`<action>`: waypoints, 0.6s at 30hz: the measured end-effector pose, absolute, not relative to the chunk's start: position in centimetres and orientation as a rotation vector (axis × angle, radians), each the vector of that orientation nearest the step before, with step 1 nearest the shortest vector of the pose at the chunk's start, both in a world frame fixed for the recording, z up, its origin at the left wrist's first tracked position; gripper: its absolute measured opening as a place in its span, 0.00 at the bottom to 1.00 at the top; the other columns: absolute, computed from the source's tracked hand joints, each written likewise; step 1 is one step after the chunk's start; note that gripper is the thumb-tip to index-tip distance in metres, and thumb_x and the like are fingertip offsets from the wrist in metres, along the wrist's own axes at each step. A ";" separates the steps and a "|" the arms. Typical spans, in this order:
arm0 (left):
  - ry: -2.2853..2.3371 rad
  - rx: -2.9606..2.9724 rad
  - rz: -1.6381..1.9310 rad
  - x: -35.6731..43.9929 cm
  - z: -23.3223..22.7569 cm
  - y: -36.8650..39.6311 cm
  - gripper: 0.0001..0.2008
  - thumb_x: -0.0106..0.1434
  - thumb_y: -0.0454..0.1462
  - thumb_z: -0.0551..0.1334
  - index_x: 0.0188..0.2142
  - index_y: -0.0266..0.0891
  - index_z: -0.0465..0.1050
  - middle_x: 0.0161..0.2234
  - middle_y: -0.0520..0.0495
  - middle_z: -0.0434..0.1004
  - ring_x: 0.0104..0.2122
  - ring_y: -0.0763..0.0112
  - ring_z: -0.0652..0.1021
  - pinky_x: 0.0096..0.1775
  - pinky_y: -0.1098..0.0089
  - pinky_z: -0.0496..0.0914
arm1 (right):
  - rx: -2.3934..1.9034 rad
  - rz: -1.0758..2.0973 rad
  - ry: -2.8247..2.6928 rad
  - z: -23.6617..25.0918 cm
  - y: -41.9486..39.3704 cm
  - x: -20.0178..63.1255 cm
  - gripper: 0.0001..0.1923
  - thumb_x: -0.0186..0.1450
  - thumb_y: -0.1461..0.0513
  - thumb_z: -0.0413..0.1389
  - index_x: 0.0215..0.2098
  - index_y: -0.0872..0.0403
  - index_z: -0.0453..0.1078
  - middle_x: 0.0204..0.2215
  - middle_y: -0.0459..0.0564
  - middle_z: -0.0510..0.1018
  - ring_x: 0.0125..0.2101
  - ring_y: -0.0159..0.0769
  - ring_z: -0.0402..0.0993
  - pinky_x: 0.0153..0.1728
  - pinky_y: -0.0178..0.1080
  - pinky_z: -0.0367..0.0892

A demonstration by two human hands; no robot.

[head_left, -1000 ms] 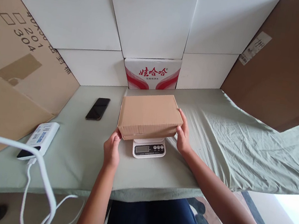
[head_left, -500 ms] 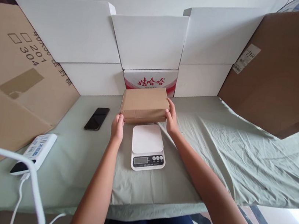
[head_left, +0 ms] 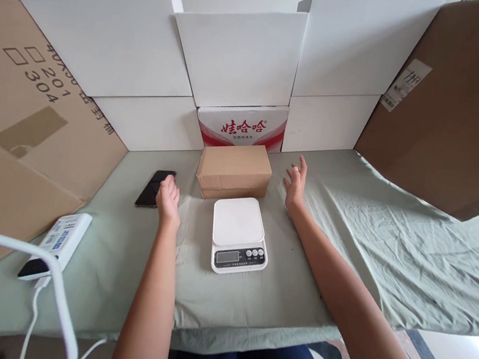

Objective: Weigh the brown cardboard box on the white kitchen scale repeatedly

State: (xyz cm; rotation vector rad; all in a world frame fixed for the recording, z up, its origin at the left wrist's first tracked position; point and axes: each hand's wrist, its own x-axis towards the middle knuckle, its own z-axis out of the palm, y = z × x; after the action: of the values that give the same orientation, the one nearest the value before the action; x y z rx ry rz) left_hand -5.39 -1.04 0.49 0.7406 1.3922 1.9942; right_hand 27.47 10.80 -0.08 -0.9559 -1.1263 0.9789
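A closed brown cardboard box (head_left: pixel 235 173) rests on the cloth-covered table, just behind a white kitchen scale (head_left: pixel 240 224). The scale's bare platform faces up, and its display and buttons are at the near edge. My left hand (head_left: pixel 169 199) is left of the box, over the near-right part of a black phone (head_left: pixel 149 190); its fingers are loosely bent and hold nothing. To the right of the box, apart from it, my right hand (head_left: pixel 295 186) is open with spread fingers, also holding nothing.
White boxes (head_left: pixel 248 56) form a wall at the back, one with red lettering (head_left: pixel 243 128). Large brown cartons stand at left (head_left: pixel 48 111) and right (head_left: pixel 450 108). A white power strip (head_left: pixel 59 243) lies at left, with a white cable (head_left: pixel 57 290) in front.
Both hands have let go of the cardboard box and moved apart, the left toward the phone and the right outward. The box now sits on the table behind the scale.
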 end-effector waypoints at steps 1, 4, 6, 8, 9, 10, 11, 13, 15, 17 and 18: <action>1.388 0.741 1.990 -5.4 0.5 -1.1 0.36 0.68 0.59 0.51 0.64 0.38 0.69 0.71 0.32 0.57 0.70 0.58 0.61 0.67 0.61 0.58 | -0.962 0.988 -1.113 -0.1 10.8 27.7 0.38 0.66 0.38 0.47 0.71 0.35 0.47 0.71 0.51 0.55 0.71 0.47 0.55 0.66 0.63 0.56; 1.365 0.775 1.943 -4.6 0.3 -1.0 0.38 0.67 0.60 0.53 0.64 0.35 0.69 0.70 0.29 0.60 0.69 0.55 0.63 0.66 0.59 0.60 | -0.957 1.047 -1.129 -0.1 10.4 27.2 0.37 0.65 0.38 0.49 0.68 0.39 0.57 0.69 0.52 0.62 0.67 0.48 0.63 0.65 0.61 0.60; 1.348 0.814 1.878 -3.9 0.0 -0.7 0.39 0.66 0.61 0.54 0.63 0.36 0.71 0.69 0.28 0.61 0.69 0.54 0.64 0.66 0.57 0.60 | -0.918 1.108 -1.198 -0.1 9.7 26.3 0.36 0.65 0.37 0.51 0.66 0.41 0.62 0.67 0.53 0.67 0.64 0.49 0.68 0.64 0.60 0.63; 1.333 0.850 1.802 -3.3 -0.3 -0.5 0.38 0.65 0.62 0.56 0.62 0.36 0.72 0.68 0.29 0.63 0.68 0.53 0.64 0.66 0.56 0.59 | -0.849 1.160 -1.285 0.1 9.0 25.3 0.35 0.65 0.38 0.52 0.66 0.41 0.63 0.66 0.51 0.69 0.64 0.49 0.68 0.64 0.58 0.64; 1.329 0.861 1.770 -3.1 -0.5 -0.4 0.38 0.65 0.61 0.56 0.61 0.37 0.73 0.67 0.29 0.64 0.68 0.53 0.65 0.66 0.55 0.59 | -0.815 1.174 -1.323 0.2 8.7 25.0 0.34 0.66 0.39 0.52 0.66 0.41 0.63 0.67 0.49 0.69 0.65 0.48 0.67 0.65 0.58 0.64; 1.329 0.865 1.744 -2.9 -0.6 -0.3 0.37 0.65 0.61 0.57 0.61 0.37 0.73 0.67 0.29 0.65 0.68 0.52 0.65 0.66 0.54 0.59 | -0.787 1.180 -1.354 0.3 8.4 24.7 0.34 0.66 0.40 0.52 0.66 0.40 0.62 0.68 0.47 0.68 0.67 0.47 0.65 0.65 0.57 0.63; 1.332 0.867 1.726 -2.8 -0.7 -0.2 0.37 0.65 0.61 0.58 0.60 0.36 0.73 0.66 0.29 0.66 0.68 0.52 0.66 0.66 0.54 0.59 | -0.769 1.178 -1.376 0.3 8.1 24.5 0.33 0.67 0.41 0.52 0.67 0.40 0.61 0.69 0.46 0.66 0.68 0.47 0.63 0.66 0.56 0.63; 1.339 0.865 1.710 -2.7 -1.0 0.0 0.37 0.64 0.60 0.59 0.60 0.36 0.74 0.65 0.29 0.68 0.67 0.51 0.67 0.66 0.53 0.61 | -0.764 1.159 -1.401 0.5 7.7 24.4 0.33 0.68 0.42 0.52 0.68 0.40 0.60 0.70 0.44 0.64 0.70 0.46 0.60 0.67 0.55 0.62; 1.341 0.860 1.711 -2.6 -1.2 0.2 0.36 0.64 0.60 0.59 0.60 0.36 0.74 0.64 0.29 0.69 0.66 0.50 0.68 0.65 0.53 0.62 | -0.772 1.139 -1.416 0.6 7.5 24.3 0.34 0.68 0.42 0.51 0.69 0.42 0.59 0.71 0.45 0.63 0.70 0.46 0.59 0.67 0.55 0.61; 1.337 0.852 1.719 -2.6 -1.3 0.3 0.36 0.64 0.59 0.60 0.60 0.36 0.74 0.64 0.30 0.70 0.65 0.51 0.69 0.65 0.53 0.62 | -0.777 1.130 -1.427 0.6 7.5 24.4 0.35 0.69 0.42 0.50 0.69 0.43 0.58 0.71 0.46 0.62 0.70 0.46 0.59 0.68 0.55 0.61; 1.336 0.847 1.724 -2.5 -1.4 0.3 0.35 0.64 0.59 0.60 0.60 0.36 0.74 0.63 0.30 0.71 0.65 0.51 0.70 0.65 0.53 0.62 | -0.778 1.130 -1.430 0.6 7.5 24.4 0.35 0.69 0.42 0.50 0.70 0.43 0.57 0.71 0.46 0.62 0.70 0.46 0.59 0.68 0.54 0.61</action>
State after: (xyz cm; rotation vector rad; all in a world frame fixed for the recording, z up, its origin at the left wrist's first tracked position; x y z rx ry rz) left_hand -2.54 0.32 -1.37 0.8468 1.3362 1.7241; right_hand 24.37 7.47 0.64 -0.7780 -1.4298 1.1298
